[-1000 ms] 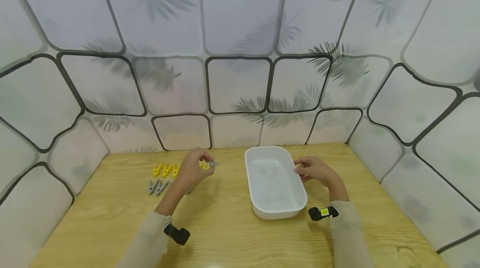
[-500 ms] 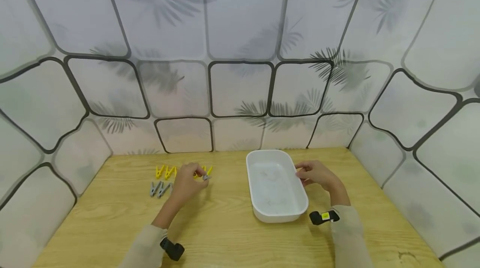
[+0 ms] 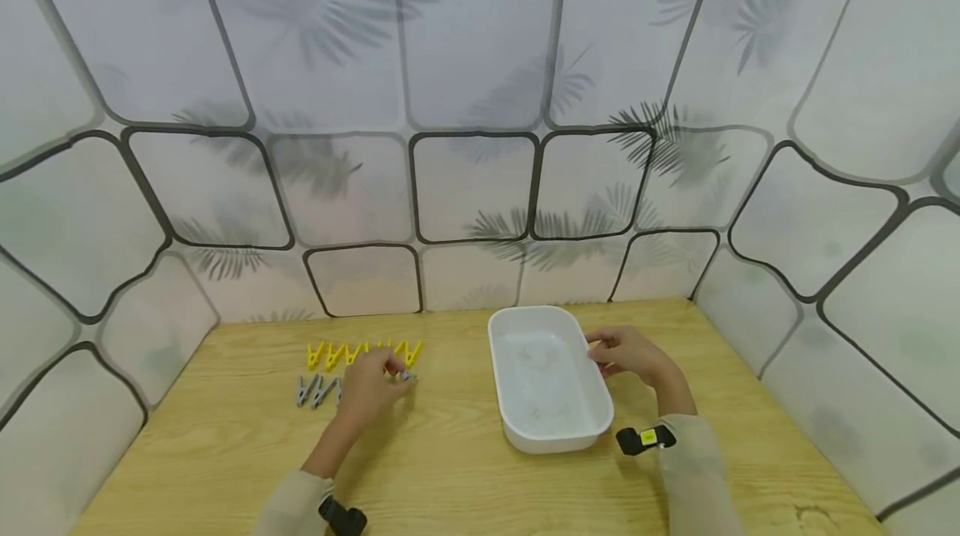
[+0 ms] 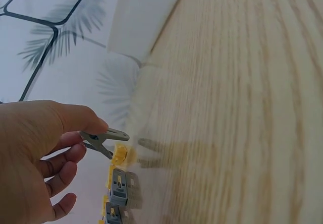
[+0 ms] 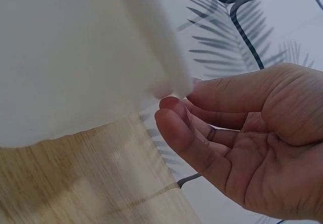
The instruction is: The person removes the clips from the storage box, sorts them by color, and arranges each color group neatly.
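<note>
Grey clothespin point(image 4: 103, 137) — pinched by left hand point(image 3: 367, 386).

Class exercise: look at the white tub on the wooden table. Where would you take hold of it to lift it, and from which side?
Grip the white tub by the rim of its right long wall, coming from the right, probably with thumb outside and fingers inside. That rim is thin, raised and unobstructed, and the right hand already rests beside it. The left hand pinches a grey clothespin, so it is occupied.

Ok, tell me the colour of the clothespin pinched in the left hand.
Grey clothespin, pinched by the left hand; clearest in the left wrist view.
</note>
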